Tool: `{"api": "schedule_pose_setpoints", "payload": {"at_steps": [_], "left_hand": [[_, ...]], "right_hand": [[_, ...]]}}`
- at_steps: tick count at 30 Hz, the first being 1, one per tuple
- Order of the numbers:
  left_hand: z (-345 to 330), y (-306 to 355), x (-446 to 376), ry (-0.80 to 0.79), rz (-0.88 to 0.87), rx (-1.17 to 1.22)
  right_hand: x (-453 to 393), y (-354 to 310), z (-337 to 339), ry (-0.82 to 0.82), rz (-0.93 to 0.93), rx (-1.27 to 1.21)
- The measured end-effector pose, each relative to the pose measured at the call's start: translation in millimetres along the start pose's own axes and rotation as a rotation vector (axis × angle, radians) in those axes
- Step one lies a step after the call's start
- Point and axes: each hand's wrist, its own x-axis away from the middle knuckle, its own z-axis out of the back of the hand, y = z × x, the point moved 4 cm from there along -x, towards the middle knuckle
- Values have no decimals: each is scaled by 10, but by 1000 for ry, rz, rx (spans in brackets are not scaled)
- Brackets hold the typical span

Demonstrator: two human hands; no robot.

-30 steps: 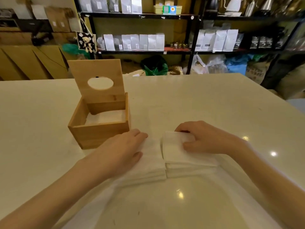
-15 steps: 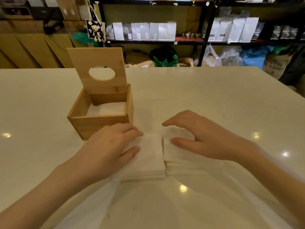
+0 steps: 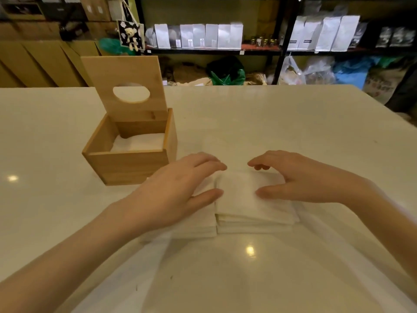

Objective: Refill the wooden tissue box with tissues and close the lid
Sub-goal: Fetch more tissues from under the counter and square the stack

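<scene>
— On the white table (image 3: 293, 132), what lies closest to the person?

— Two stacks of white tissues (image 3: 246, 204), side by side and touching, at the middle of the view. The right stack stands a little higher than the left one.

— And the hands?

— Both rest on the stacks, gripping nothing. The left hand (image 3: 176, 190) lies flat on the left stack, fingers loosely spread, thumb pointing toward 3 o'clock. The right hand (image 3: 300, 177) arches over the right stack, fingers curled down, thumb pointing toward 9 o'clock.

— Where is the wooden box (image 3: 128, 159)?

— At about 10 o'clock from the stacks, just beside the left hand. Its lid (image 3: 126, 86) stands upright at the far edge, with an oval hole in it. Some tissues already lie inside.

— Behind the table?

— Shelves (image 3: 279, 41) with white bags, at 12 o'clock.
</scene>
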Motion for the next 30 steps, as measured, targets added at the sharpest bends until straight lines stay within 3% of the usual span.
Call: {"api": "schedule_pose_setpoints", "payload": {"at_steps": [9, 18, 25, 30], "left_hand": [[-343, -42, -584, -306, 75, -30], [-322, -41, -751, -484, 130, 0], [-346, 4, -825, -562, 176, 0], [-360, 19, -808, -570, 123, 5]], "right_hand": [[60, 150, -19, -44, -80, -8], [-44, 215, -19, -163, -161, -121], [-122, 223, -17, -222, -164, -120], [-99, 224, 11, -137, -115, -176]]}}
